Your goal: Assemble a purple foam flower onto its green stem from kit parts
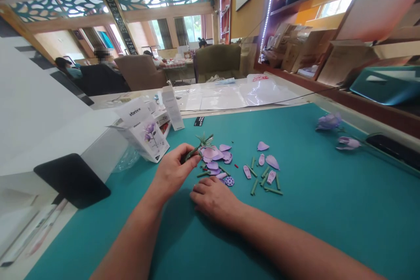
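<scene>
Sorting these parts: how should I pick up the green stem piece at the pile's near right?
Pinch the green stem piece at its middle from above with the right hand: it is a thin rod lying flat on the teal mat, with nothing across it.

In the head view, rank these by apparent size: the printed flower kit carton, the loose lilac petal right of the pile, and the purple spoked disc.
Largest to smallest: the printed flower kit carton, the loose lilac petal, the purple spoked disc.

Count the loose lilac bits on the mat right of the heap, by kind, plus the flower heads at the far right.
Petals: 3
Slotted pieces: 2
Flower heads: 2
Total: 7
</scene>
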A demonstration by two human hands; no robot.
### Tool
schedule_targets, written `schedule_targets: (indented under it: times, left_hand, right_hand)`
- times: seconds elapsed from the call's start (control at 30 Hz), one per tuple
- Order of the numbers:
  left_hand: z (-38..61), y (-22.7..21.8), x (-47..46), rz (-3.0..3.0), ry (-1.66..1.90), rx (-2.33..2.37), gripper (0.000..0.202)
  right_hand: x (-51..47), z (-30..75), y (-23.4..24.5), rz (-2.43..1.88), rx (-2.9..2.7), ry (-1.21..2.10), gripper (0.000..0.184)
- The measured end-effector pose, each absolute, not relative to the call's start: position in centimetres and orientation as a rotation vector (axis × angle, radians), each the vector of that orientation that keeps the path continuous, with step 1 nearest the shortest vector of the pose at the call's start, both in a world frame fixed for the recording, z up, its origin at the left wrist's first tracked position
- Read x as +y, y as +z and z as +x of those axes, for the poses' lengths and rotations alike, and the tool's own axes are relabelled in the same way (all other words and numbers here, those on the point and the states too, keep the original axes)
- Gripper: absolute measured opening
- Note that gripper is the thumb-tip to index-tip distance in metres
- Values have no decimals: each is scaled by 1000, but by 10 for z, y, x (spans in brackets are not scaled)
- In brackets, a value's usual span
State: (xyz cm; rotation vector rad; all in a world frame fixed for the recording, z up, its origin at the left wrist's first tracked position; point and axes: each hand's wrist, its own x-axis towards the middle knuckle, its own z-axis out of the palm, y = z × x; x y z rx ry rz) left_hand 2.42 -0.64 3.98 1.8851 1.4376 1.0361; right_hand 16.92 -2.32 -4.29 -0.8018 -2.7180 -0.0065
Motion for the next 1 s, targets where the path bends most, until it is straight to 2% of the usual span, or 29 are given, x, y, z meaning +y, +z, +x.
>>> schedule_targets:
  times: [0.07, 0.3, 0.53, 0.7, 0.83, 1.0]
  left_hand:
    - [24, 40, -6, 1886, 1031, 1445, 20]
    - [26, 41, -7, 1896, 1040, 1449, 19]
    - [24, 42, -7, 1909, 1019, 1459, 20]
    - [25, 45, -9, 1968, 983, 1544, 20]
    - [29, 47, -11, 2072, 948, 1585, 19]
    - [33, 46, -13, 2132, 915, 1617, 18]
  right_hand:
    - [-21, 167, -45, -801, -2730, -59, 3]
    - [-17, 170, -47, -839, -2661, -80, 15]
    - [-8, 202, -23, -842, -2106, 544, 15]
    - [-6, 221, 6, -847, -1724, 823, 14]
    - [-7, 223, 11, -875, -1546, 971, 18]
    - [-7, 221, 9, -967, -1501, 954, 23]
